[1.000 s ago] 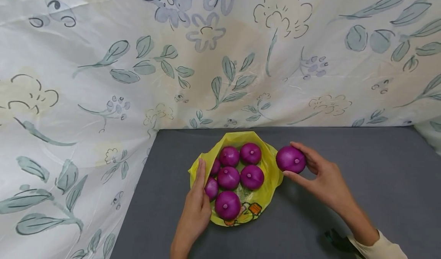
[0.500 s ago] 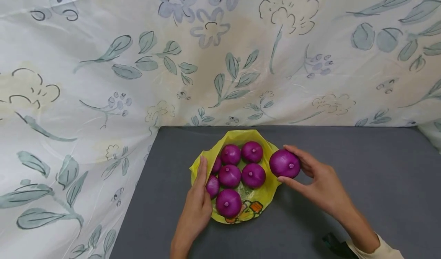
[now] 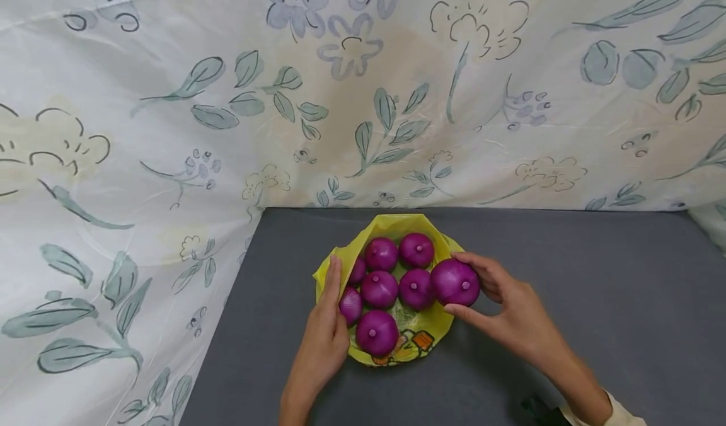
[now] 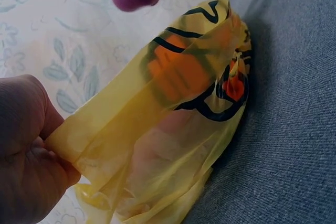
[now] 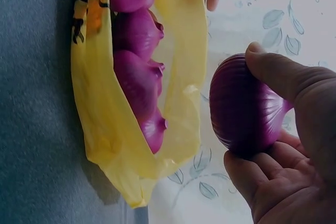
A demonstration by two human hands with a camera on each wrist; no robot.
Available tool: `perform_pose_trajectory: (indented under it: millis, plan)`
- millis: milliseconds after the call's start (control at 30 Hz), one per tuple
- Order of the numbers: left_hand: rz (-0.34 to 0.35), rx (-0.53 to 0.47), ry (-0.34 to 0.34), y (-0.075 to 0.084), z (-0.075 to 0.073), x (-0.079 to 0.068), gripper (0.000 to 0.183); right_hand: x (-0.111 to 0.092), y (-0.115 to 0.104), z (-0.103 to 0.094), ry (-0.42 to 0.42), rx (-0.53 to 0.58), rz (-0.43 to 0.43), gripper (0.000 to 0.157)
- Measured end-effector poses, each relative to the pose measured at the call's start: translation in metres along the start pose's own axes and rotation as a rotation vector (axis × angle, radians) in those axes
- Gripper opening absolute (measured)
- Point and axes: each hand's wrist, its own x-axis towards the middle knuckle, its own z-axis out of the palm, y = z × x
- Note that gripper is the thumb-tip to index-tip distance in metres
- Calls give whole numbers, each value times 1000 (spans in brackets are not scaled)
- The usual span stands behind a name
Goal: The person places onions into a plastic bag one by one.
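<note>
My right hand [image 3: 516, 312] grips a purple onion [image 3: 455, 282] between thumb and fingers, over the right rim of a yellow plastic bag [image 3: 391, 224]. In the right wrist view this onion [image 5: 239, 106] is apart from the bag's side, its knobby tip toward the palm. Several more purple onions [image 3: 377, 333] lie inside the open-mouthed bag, some partly hidden by its left side. At that left side is my left hand [image 3: 320, 341]; the left wrist view shows its thumb and fingers pinching the bag's edge [image 4: 79, 135].
The bag rests on a dark grey table [image 3: 612, 300]. Behind and to the left hangs a pale cloth [image 3: 170, 142] with printed leaves and flowers. A dark object [image 3: 539, 408] is at the right wrist by the cream sleeve [image 3: 615, 413].
The right hand has moved left with its onion, from beside the bag to over its right rim. My left hand keeps its place at the bag's left side.
</note>
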Motion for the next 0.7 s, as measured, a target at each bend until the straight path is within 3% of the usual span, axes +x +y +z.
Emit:
perform_pose_trajectory:
  millis: [700]
  plan:
    - [20,-15,-10,0,4,1,88,-5,-3,29,-160,165,-70,82]
